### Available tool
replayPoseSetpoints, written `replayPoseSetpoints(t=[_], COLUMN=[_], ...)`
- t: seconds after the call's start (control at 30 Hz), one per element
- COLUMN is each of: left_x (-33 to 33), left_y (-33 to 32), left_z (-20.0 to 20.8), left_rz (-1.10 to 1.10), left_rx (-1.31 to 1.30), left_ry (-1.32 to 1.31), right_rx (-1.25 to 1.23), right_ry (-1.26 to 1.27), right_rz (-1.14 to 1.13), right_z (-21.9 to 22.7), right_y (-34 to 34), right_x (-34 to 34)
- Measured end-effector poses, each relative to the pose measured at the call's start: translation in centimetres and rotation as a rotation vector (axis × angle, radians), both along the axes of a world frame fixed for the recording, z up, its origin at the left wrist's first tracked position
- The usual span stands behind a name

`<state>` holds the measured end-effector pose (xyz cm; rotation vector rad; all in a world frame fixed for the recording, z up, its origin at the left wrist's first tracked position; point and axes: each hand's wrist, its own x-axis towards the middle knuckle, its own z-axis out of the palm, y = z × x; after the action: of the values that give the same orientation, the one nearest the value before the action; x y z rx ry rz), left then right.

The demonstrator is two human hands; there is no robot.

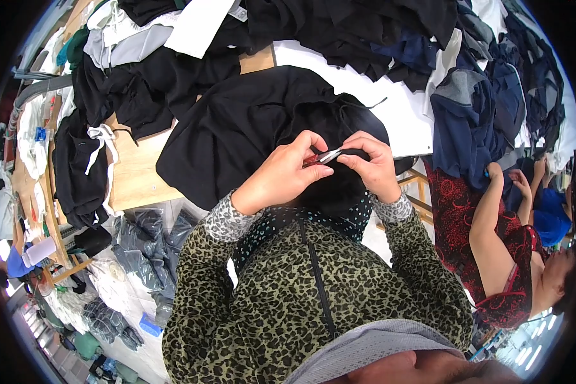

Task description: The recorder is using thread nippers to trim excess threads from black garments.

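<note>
Garment (pixel 230 134), black and bulky, spreads in front of both hands and under them, perhaps laid flat so its weight does not drag on the fingers; left hand (pixel 289 170) is curled closed around the red handle of the snips, thumb and fingers bent in; right hand (pixel 379 168) is pinched nearly closed on a black strip (pixel 356 153), seemingly to keep it steady; snips (pixel 328 156) lie between the fingertips of both hands, blades toward the right, probably for close control; whether they touch cloth, I cannot tell.
</note>
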<state>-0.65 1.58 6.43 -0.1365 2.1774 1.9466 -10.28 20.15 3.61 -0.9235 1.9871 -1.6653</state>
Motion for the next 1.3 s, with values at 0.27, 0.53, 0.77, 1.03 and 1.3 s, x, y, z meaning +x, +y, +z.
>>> replayPoseSetpoints(t=[0.27,0.53,0.77,1.03,1.3], left_x=[-0.2,-0.1,-0.4,-1.4,-2.0], left_y=[-0.3,-0.3,-0.6,1.0,1.3], left_z=[0.4,-1.2,-0.5,-1.0,-1.6], left_rz=[-0.059,-0.016,0.089,0.082,0.138], left_rx=[-0.084,0.161,0.224,-0.208,0.267], left_ry=[0.044,-0.086,-0.098,0.306,-0.103], right_rx=[0.023,0.017,-0.003,0.010,-0.018], right_ry=[-0.019,-0.060,-0.085,-0.120,-0.050], right_rz=[0.054,0.055,0.052,0.086,0.072], right_z=[0.1,0.2,0.1,-0.1,-0.1], right_y=[0.2,0.2,0.3,0.4,0.5], right_x=[-0.2,-0.1,-0.3,-0.4,-0.4])
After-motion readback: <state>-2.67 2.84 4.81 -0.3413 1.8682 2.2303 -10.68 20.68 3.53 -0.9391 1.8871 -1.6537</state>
